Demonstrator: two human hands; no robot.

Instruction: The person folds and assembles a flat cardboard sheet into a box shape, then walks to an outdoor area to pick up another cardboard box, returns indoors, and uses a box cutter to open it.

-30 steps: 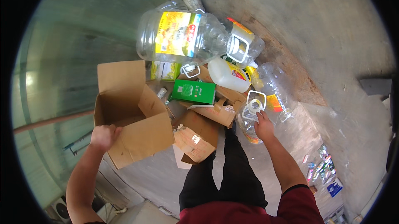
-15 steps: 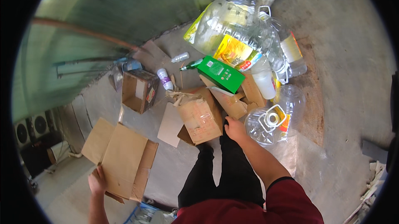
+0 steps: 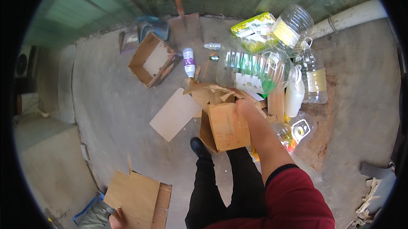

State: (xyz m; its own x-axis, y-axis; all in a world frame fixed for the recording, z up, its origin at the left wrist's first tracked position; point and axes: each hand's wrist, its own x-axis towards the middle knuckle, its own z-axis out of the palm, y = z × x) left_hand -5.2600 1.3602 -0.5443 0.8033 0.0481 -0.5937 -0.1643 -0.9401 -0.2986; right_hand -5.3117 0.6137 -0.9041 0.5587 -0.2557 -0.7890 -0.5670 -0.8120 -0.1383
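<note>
At the lower left, my left hand [image 3: 117,218] is closed on the edge of a flattened brown cardboard box [image 3: 135,195]. A second, torn cardboard box [image 3: 230,129] stands open by my feet, its ragged flaps [image 3: 212,89] folded outward. My right hand [image 3: 244,106] is closed at the upper right edge of this torn box, with its fingertips hidden. Just beyond that hand lies a large clear plastic jug [image 3: 250,65]. A flat piece of pale cardboard [image 3: 174,114] is on the floor left of the torn box.
An open brown box [image 3: 146,65] stands farther left, beside a white and purple bottle [image 3: 188,62]. Several plastic jugs and a white bottle [image 3: 294,95] crowd the right side. A thick pipe [image 3: 350,17] runs along the wall. A blue dustpan [image 3: 154,28] leans at the back.
My right hand has moved forward from the torn box's near corner to its upper edge. My left hand has lowered the flattened box toward me. The view has turned, and a clear jug now covers the green box.
</note>
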